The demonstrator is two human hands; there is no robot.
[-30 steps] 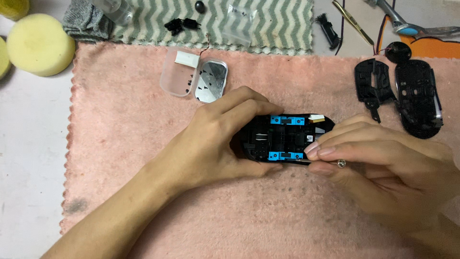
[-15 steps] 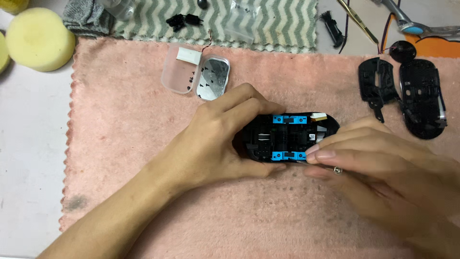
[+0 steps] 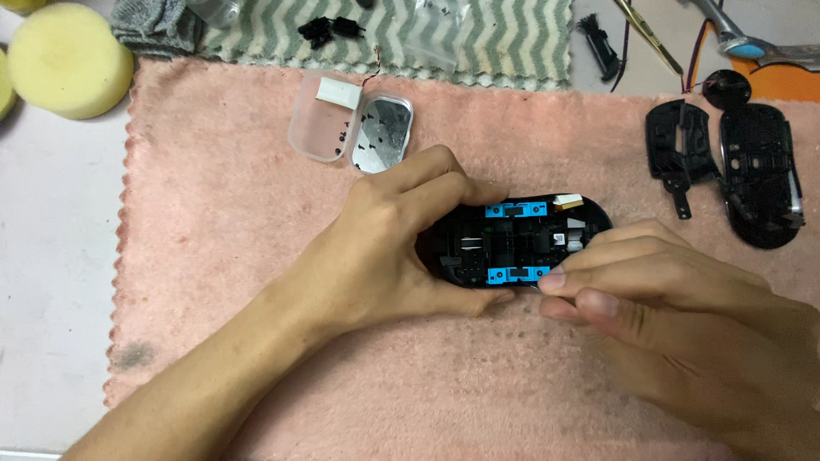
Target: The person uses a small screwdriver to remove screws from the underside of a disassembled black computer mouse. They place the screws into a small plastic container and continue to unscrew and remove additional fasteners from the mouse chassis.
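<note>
Head view, looking down on a pink terry towel spread over a pale table. Near the towel's top edge lies a small clear plastic case with a hinged lid, opened flat; a blank white rectangular label sits on its translucent half, and a few tiny dark screws lie inside the case. Behind it, a green-and-white zigzag cloth; at far left, a round yellow sponge. At right, two black plastic mouse shell pieces lie well apart from the hands.

At centre, the opened black mouse base with blue inner brackets lies on the towel. The left hand is clamped around its left end, fingers over the top edge, thumb under the near edge. The right hand is pinched together, fingertips touching the base's near right edge; whether they hold anything small cannot be told.
</note>
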